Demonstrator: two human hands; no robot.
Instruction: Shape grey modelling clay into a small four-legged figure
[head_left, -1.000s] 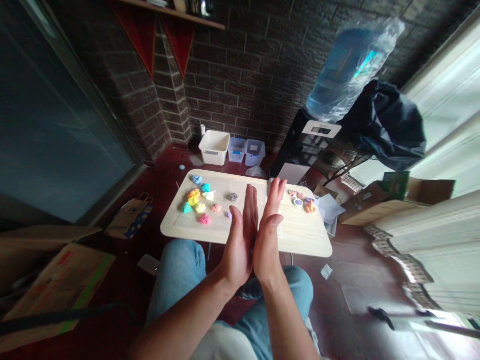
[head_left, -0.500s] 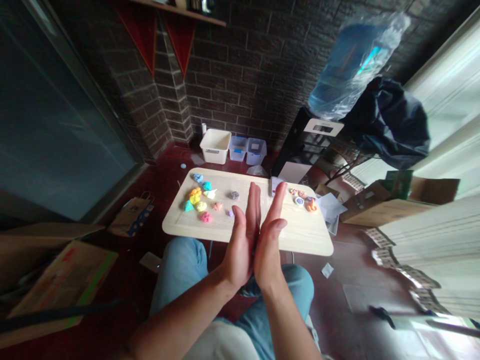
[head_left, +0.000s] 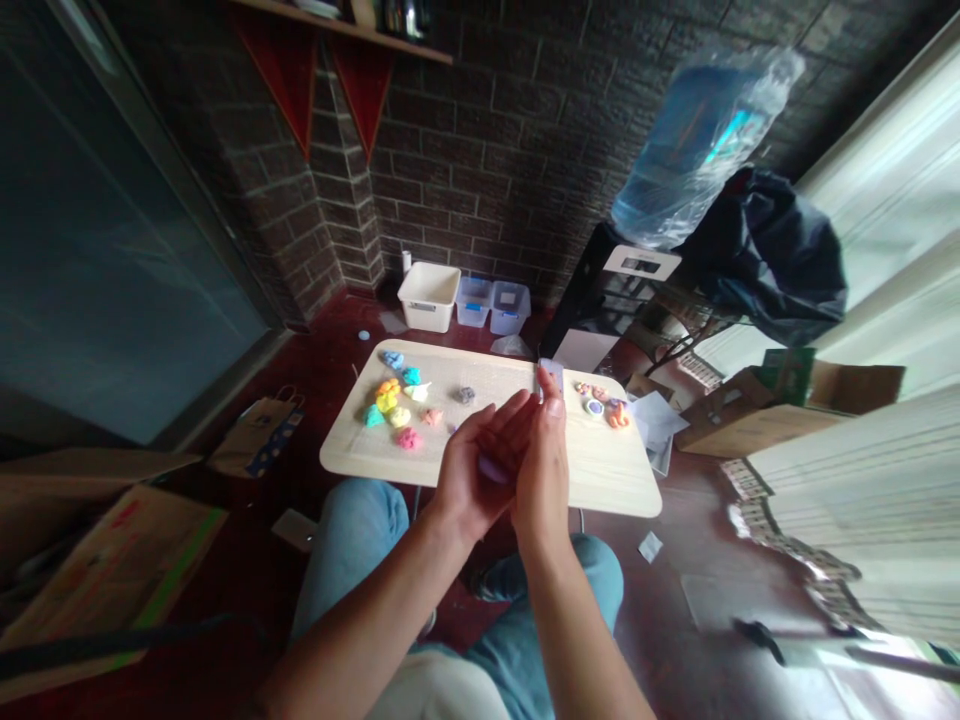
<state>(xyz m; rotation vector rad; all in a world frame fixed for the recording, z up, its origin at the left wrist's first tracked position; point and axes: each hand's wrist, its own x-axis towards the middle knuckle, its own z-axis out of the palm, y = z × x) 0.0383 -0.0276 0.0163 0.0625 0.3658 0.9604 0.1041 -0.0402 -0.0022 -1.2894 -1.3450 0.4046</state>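
Left hand (head_left: 469,480) cups a purple clay lump (head_left: 493,468) in its open palm; right hand (head_left: 541,470) presses against it edge-on, fingers straight, grasping nothing itself. Both hover over the near edge of the counter (head_left: 607,480). Coloured clay pieces (head_left: 394,405) lie far left on it.

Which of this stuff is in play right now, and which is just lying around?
In play: left hand, right hand, purple clay piece between the palms, coloured clay lumps, wooden table.
Lying about: white bin, water bottle, paper bag.
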